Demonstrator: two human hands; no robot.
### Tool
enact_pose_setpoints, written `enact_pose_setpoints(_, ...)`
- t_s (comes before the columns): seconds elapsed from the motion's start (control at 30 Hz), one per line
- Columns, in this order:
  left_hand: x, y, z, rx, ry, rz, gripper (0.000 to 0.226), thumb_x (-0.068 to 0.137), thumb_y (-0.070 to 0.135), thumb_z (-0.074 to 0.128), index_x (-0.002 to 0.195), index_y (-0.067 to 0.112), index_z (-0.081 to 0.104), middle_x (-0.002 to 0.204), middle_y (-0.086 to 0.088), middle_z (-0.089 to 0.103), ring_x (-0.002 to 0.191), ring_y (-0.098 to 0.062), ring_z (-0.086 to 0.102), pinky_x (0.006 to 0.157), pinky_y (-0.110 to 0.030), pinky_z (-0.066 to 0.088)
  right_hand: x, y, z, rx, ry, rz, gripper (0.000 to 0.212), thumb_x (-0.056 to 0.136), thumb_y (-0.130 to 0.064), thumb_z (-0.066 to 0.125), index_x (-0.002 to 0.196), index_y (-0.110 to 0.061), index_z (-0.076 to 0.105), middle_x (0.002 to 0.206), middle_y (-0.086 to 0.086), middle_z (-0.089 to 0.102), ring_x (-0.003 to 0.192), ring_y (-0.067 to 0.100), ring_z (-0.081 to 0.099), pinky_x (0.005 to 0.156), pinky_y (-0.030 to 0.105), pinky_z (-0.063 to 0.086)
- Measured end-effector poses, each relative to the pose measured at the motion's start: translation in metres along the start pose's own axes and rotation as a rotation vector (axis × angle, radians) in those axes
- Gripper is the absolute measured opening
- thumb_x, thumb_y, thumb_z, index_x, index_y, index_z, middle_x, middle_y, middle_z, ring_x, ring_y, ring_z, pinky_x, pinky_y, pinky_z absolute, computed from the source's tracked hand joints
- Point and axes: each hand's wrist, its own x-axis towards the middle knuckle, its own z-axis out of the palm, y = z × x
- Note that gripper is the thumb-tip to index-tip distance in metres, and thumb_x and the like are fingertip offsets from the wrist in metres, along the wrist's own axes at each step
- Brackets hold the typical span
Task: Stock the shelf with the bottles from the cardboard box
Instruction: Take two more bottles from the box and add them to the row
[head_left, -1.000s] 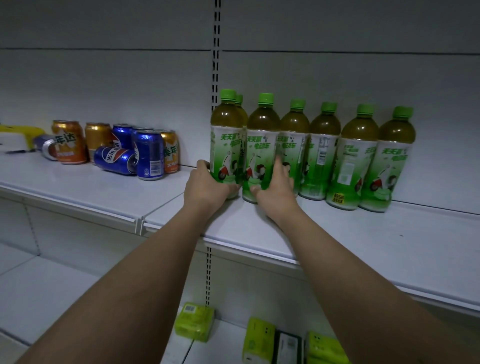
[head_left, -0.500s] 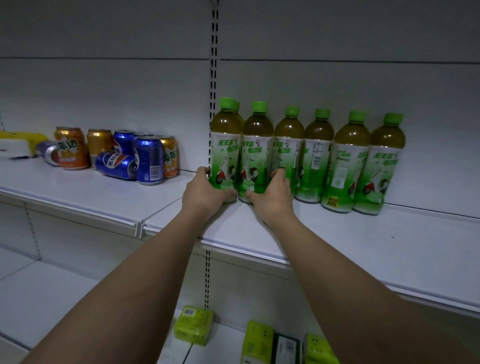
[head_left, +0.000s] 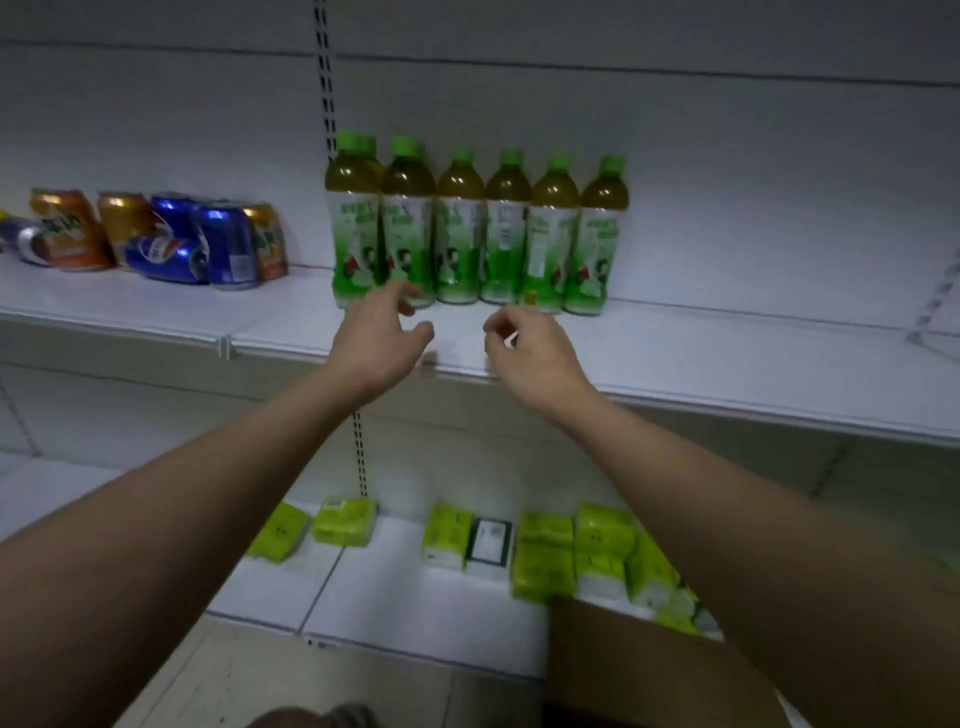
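Both hands empty: left hand (head_left: 376, 335) and right hand (head_left: 537, 353) loosely open, just off the shelf (head_left: 727, 364) edge. Bottles (head_left: 475, 228) stood upright in a row at the back. Judged full, heavy, stiff; film labels likely slick. Best taken mid-body.

Bottle (head_left: 355, 228) labels blurred; cardboard box (head_left: 644, 670) cut off

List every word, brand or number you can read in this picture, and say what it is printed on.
None reads clearly.
Green tea bottles: label characters blurred.
Blue cans: logo smeared, no letters legible.
Orange cans: characters blurred.
Green packs: print too small.
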Motion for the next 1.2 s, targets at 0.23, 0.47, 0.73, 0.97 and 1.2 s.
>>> enact_pose_setpoints(0.23,-0.093,0.055,0.058,-0.286,-0.187,0.012,0.016,0.086,0.015,0.060,0.099,0.014,0.068,0.086,-0.004,0.064,0.067,-0.008,0.055,0.062,-0.014,0.044,-0.090,0.037,-0.043,0.043,0.084,0.060,0.016,0.087,-0.016,0.058,0.094,-0.006,0.068,0.090,0.011,0.071,0.075,0.017,0.054,0.073,0.028,0.042)
enact_pose_setpoints(0.47,-0.272,0.002,0.217,-0.237,-0.611,-0.338,0.018,0.087,0.005,0.058,0.102,0.003,0.069,0.102,-0.019,0.071,0.098,-0.033,0.065,0.085,-0.036,0.048,-0.273,0.185,0.020,0.121,-0.152,0.610,0.021,0.089,-0.007,0.055,0.105,0.003,0.062,0.107,0.022,0.066,0.102,0.036,0.061,0.089,0.042,0.049)
enact_pose_setpoints(0.73,-0.385,-0.044,0.313,-0.170,-1.150,-0.660,0.023,0.094,0.019,0.053,0.117,0.015,0.056,0.127,-0.017,0.057,0.105,-0.029,0.058,0.086,-0.036,0.048,-0.470,0.307,0.032,0.142,-0.442,1.278,0.026,0.098,-0.023,0.048,0.110,-0.005,0.063,0.106,0.021,0.065,0.104,0.040,0.060,0.089,0.046,0.049)
enact_pose_setpoints(0.97,-0.428,-0.069,0.364,-0.131,-1.146,-0.760,0.072,0.093,0.019,0.058,0.151,0.010,0.016,0.146,-0.017,0.040,0.128,-0.036,0.046,0.104,-0.045,0.043,-0.498,0.340,0.065,0.194,-0.641,1.296,0.040,0.099,-0.027,0.047,0.135,-0.012,0.052,0.133,0.015,0.056,0.118,0.035,0.054,0.103,0.044,0.044)
enact_pose_setpoints(1.2,-0.447,-0.091,0.400,-0.070,-1.121,-0.871,0.077,0.093,0.013,0.058,0.154,0.014,0.011,0.141,-0.018,0.044,0.116,-0.031,0.052,0.088,-0.030,0.042,-0.506,0.366,0.105,0.327,-0.521,1.486,0.042,0.096,-0.018,0.054,0.134,-0.004,0.045,0.132,0.019,0.053,0.118,0.036,0.053,0.098,0.038,0.045)
